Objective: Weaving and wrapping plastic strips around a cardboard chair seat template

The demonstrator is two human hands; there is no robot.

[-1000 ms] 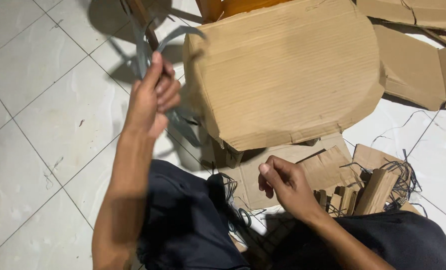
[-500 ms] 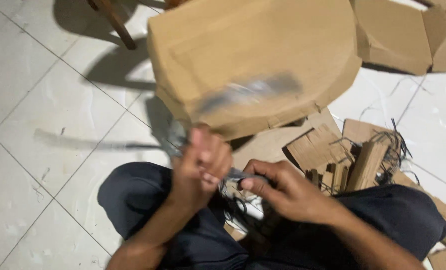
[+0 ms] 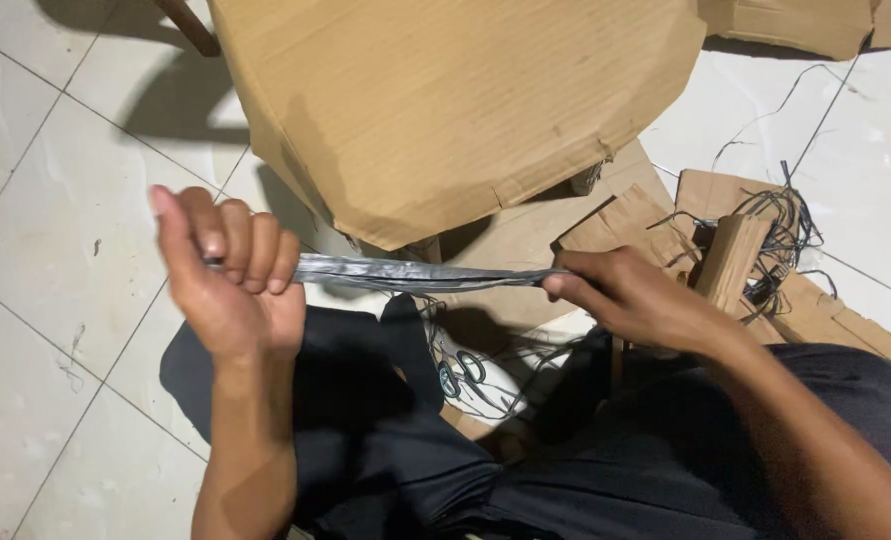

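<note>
While both hands are gripping it, grey strip (image 3: 420, 272) is running left-right: left hand (image 3: 227, 275) fisting one end, right hand (image 3: 633, 300) fingers pinching the other.

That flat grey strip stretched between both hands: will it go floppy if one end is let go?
Probably. The flat grey strip looks thin and twisted, straight only because the left hand and right hand hold its ends. It likely weighs little; a pinch suffices.

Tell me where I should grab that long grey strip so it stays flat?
Take the grey strip at its two ends, as the left hand and right hand do. It is thin and floppy, so a grip from each side probably keeps it stretched level.
</note>
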